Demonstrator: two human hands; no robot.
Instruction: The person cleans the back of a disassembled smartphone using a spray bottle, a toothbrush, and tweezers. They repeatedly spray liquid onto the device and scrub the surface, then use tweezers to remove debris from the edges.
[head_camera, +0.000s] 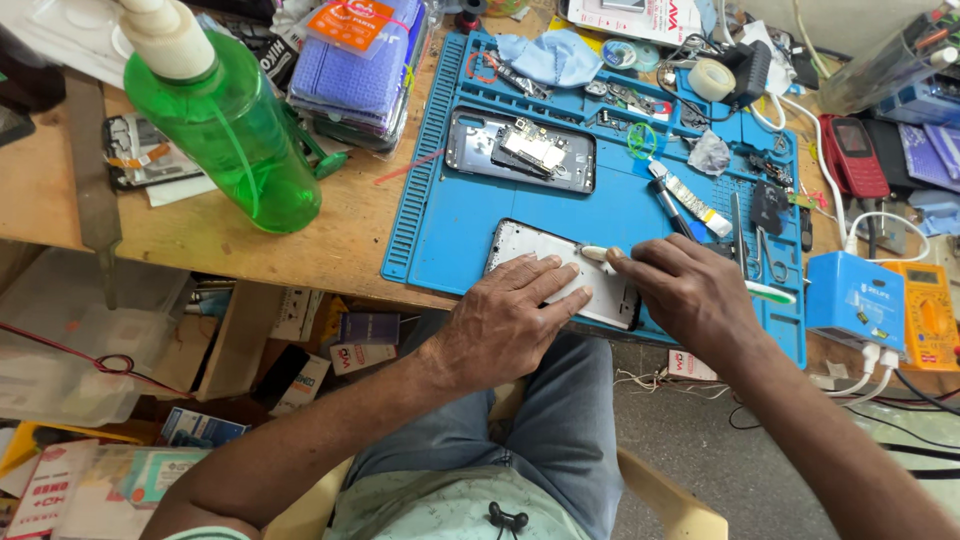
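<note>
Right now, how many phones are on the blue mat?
2: one opened phone lies at the blue mat's middle top; another phone sits at the near edge under the left hand and right hand. Clutter may hide more.

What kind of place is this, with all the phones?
Most likely a phone repair bench. The left hand steadies an opened phone on a blue work mat, the right hand works on it with a toothbrush, and a yellow multimeter sits nearby.

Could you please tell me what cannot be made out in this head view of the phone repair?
- Phone: its middle is hidden under the left hand.
- Brush: its handle is hidden inside the right hand.
- Green bottle: its top is cut off by the upper edge.
</note>
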